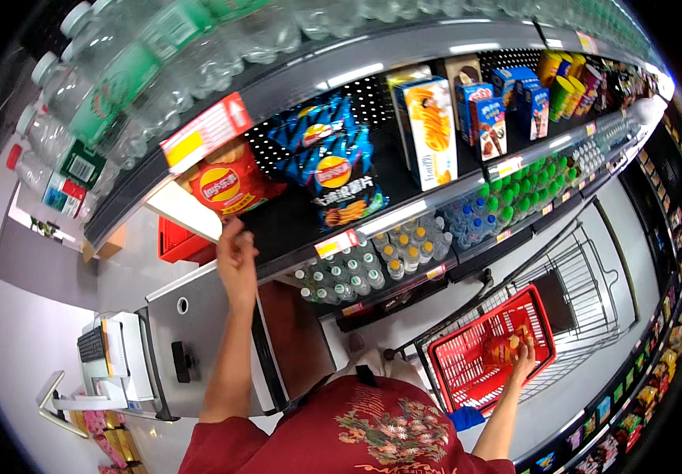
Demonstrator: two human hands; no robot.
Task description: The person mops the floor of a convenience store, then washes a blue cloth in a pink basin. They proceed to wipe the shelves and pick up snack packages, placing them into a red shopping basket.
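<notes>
My left hand (236, 255) is raised at the shelf's end, its fingers loosely curled just below a red Lay's chip bag (225, 181); whether they touch the bag I cannot tell. Nothing shows inside that hand. Low on the right, my right hand (522, 361) grips a red chip bag (500, 351) over a red plastic shopping basket (436, 361). The basket rests on a metal shopping cart (593, 308). Blue Lay's bags (335, 178) stand on the shelf to the right of the red one.
Boxed snacks (430, 133) and chip canisters (566, 89) stand farther along the shelf. Large water bottles (181, 53) fill the shelf above, small bottles (341, 275) the one below. A checkout counter (199, 332) is at left; another red basket (184, 240) sits behind the shelf end.
</notes>
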